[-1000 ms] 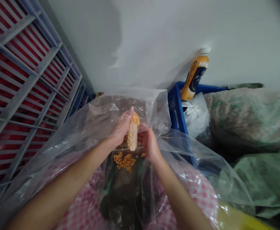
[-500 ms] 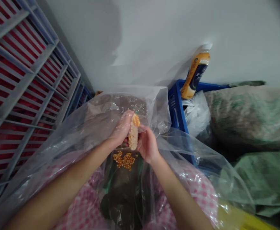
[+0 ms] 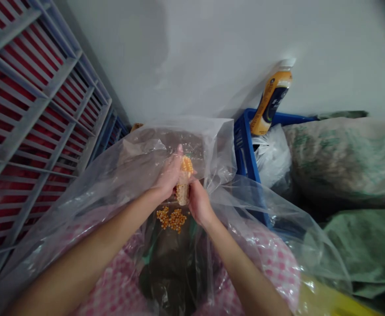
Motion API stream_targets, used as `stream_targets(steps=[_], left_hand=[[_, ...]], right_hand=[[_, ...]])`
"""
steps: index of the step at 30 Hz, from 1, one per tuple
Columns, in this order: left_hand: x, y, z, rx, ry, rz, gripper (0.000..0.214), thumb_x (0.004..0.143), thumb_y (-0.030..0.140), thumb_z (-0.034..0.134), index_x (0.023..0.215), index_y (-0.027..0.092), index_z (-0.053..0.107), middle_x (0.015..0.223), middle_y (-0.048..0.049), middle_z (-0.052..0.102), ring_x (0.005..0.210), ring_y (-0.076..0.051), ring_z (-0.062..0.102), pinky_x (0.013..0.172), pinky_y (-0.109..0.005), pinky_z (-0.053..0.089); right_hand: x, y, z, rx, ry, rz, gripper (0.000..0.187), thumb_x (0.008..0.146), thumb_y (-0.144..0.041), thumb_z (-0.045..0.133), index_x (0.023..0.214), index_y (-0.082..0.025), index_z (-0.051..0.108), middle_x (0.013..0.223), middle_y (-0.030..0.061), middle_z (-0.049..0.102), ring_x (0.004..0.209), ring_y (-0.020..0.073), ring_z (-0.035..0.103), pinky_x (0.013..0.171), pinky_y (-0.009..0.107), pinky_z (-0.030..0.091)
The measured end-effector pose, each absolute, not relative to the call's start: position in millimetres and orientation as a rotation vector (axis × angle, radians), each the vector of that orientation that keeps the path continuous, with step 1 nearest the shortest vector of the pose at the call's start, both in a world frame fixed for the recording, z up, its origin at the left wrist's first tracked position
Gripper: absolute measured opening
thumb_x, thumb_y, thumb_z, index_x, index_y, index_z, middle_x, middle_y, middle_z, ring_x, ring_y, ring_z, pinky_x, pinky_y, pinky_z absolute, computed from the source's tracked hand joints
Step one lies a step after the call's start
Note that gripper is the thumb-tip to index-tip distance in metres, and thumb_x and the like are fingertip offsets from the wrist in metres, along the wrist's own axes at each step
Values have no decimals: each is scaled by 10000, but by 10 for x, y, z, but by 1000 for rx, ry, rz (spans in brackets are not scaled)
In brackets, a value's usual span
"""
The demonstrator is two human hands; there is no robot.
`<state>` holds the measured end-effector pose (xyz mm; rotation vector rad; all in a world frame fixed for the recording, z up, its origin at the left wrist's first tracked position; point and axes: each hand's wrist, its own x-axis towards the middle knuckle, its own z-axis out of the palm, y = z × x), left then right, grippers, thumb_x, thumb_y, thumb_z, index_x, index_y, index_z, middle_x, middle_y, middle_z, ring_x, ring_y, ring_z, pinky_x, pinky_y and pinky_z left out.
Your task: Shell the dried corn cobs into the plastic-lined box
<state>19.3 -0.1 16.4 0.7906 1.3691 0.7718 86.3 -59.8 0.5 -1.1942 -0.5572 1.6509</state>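
Between my two hands stands a corn cob, its lower part stripped to pale core and its top still bearing yellow kernels. Along its left side, my left hand is closed round it, the thumb pointing up. My right hand grips it from the right, its fingers partly hidden behind the cob. Beneath them, a small heap of loose corn kernels lies on a clear plastic sheet spread over my lap.
Slatted crates with red contents rise at the left. At the right, a blue crate holds a yellow-labelled bottle and a white plastic bag. Farther right are a stuffed woven sack and green cloth. A pale wall stands ahead.
My right hand has turned and drawn in slightly left and down along the cob. The left thumb now points more upward. The cob stays in nearly the same place.
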Motion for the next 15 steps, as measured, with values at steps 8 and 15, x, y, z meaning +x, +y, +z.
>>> stream_targets(steps=[8, 15], left_hand=[[165, 6, 170, 758, 1197, 868, 444, 779, 618, 398, 631, 205, 466, 514, 9, 526, 452, -111, 493, 463, -252, 396], [207, -27, 196, 743, 1203, 833, 428, 771, 604, 428, 638, 199, 467, 555, 13, 540, 466, -104, 502, 499, -253, 424]], right_hand=[[946, -589, 129, -1182, -526, 1726, 399, 835, -386, 264, 945, -198, 598, 730, 45, 635, 767, 199, 598, 637, 305, 495], [915, -576, 182, -1211, -504, 1762, 368, 818, -339, 246, 938, -188, 560, 740, 37, 625, 750, 188, 589, 631, 291, 493]])
